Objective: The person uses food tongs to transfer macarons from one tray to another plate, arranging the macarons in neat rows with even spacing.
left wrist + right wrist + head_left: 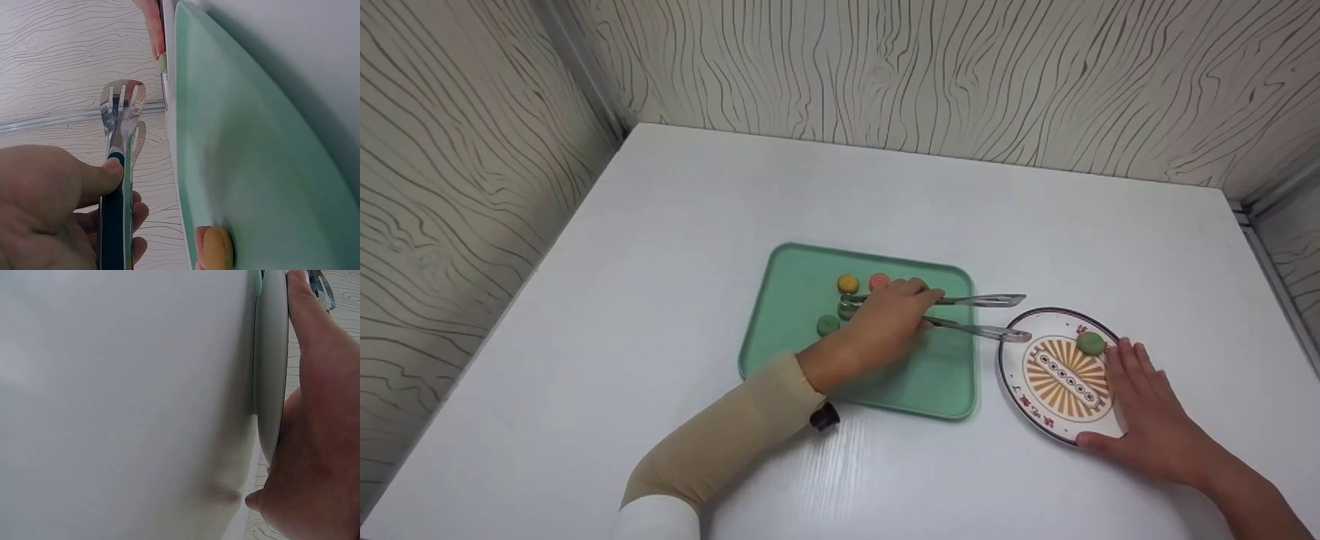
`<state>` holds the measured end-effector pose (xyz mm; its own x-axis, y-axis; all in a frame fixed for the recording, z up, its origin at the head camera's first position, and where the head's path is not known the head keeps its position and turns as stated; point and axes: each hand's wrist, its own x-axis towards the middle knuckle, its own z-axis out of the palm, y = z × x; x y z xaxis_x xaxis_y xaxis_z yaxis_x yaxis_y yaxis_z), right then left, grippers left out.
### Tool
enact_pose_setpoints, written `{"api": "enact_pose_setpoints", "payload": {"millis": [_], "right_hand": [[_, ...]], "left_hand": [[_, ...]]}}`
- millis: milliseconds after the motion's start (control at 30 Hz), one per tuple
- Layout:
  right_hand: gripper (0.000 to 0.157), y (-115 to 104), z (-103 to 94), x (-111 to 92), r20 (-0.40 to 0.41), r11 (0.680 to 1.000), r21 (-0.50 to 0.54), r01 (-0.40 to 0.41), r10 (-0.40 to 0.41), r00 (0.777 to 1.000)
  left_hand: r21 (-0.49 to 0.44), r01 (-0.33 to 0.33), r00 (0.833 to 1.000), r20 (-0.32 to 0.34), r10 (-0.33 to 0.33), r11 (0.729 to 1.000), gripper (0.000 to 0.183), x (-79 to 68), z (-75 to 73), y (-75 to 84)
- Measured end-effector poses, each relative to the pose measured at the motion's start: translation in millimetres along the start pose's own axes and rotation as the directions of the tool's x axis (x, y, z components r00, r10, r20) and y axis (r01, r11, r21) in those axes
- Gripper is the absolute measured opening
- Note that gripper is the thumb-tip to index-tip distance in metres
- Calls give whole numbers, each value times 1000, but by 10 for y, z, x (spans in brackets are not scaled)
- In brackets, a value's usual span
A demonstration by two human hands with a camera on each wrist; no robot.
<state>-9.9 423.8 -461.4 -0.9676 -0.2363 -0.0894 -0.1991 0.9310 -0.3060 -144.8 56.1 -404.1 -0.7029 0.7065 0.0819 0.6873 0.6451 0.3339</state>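
Note:
My left hand (885,319) grips a pair of metal tongs (125,121) with dark handles above the green tray (787,360). The tongs point right toward the plate, their ends apart with nothing between them. On the tray lie a yellow macaron (847,283), a pink macaron (879,281) and a green macaron (828,325); another green piece (846,309) is partly covered by the tongs. My right hand (1155,420) rests on the right rim of a round patterned plate (1039,326), fingers extended. Near its fingertips a green macaron (1090,343) sits on the plate.
Both the tray and the plate stand on a white table (697,202). Wood-grain patterned panels (885,75) close off the back and sides. A small dark object (824,415) shows under the left sleeve, by the tray's near edge.

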Motion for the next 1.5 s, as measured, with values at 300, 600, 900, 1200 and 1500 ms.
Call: {"api": "enact_pose_setpoints", "payload": {"millis": [300,600,900,1200,1500], "right_hand": [[128,-22,1,13,-2,1000,8,7,-7,1000],[128,-8,-1,21,-23,999,1,36,-36,999],[127,-10,-11,19,-16,1000,5,28,-28,999],[128,-12,-13,11,-1,1000,-6,12,-12,1000],[128,-18,-13,1,-2,1000,-3,9,-9,1000]], "left_hand": [[-22,-3,1000,14,3,1000,43,-44,-49,-13],[2,-28,1000,-10,28,1000,42,-125,-52,-93],[-16,-20,1000,-19,20,1000,43,-222,-92,-158],[-12,-46,998,-49,45,999,40,-324,-144,-247],[-18,-65,993,-98,63,998,35,-378,-152,-337]]}}
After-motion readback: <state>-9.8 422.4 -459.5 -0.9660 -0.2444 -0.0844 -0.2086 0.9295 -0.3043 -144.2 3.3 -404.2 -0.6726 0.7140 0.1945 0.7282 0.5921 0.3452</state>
